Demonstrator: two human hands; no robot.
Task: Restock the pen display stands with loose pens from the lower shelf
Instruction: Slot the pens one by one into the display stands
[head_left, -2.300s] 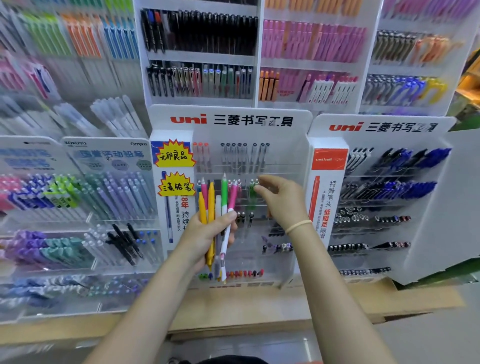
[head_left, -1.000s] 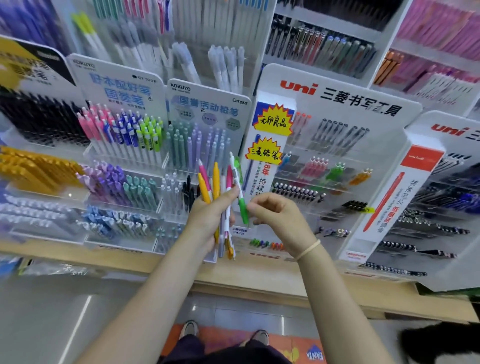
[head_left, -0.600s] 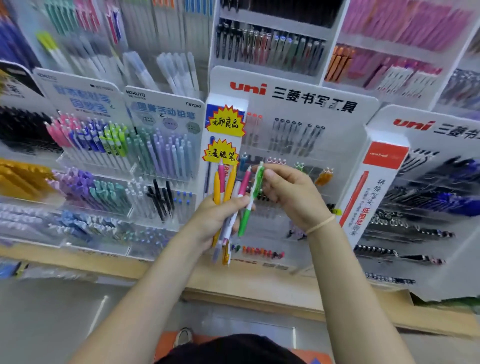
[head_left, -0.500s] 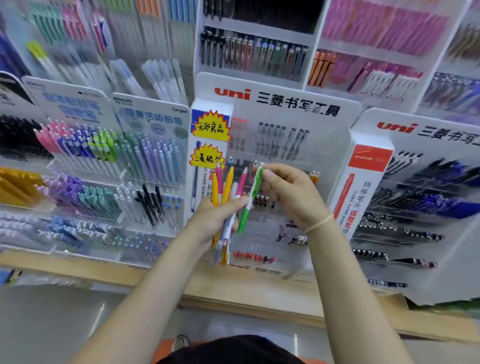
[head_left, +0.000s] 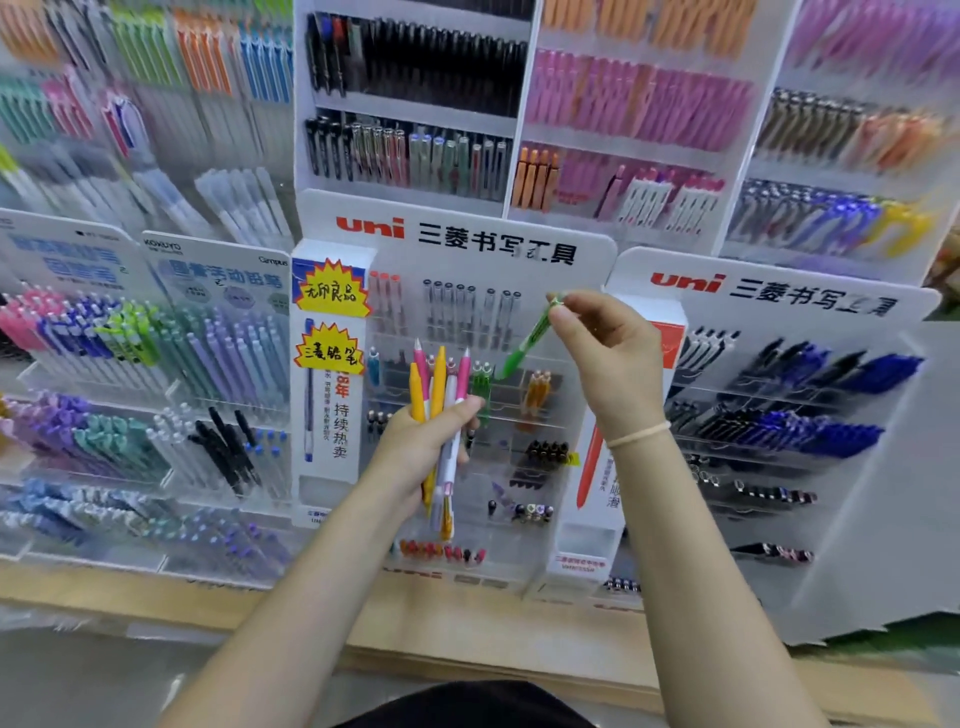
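Observation:
My left hand (head_left: 423, 447) grips a bundle of pens (head_left: 439, 410), yellow, pink and white, held upright in front of the middle uni display stand (head_left: 467, 244). My right hand (head_left: 605, 358) pinches the top end of a green pen (head_left: 524, 343). That pen slants down to the left, its tip just above the slot holding green pens (head_left: 482, 387) in the stand's clear tiers. Orange pens (head_left: 537, 389) sit in the slot to the right.
A second uni stand (head_left: 779, 296) with black and blue pens is at the right. Kokuyo stands (head_left: 218, 260) with pastel pens fill the left. More pen racks (head_left: 415, 104) rise behind. A wooden shelf edge (head_left: 467, 654) runs below the stands.
My right hand has pulled the green pen out of the bundle, lifted it and carried it right, toward the green slot. The left hand keeps the other pens. The view has shifted up.

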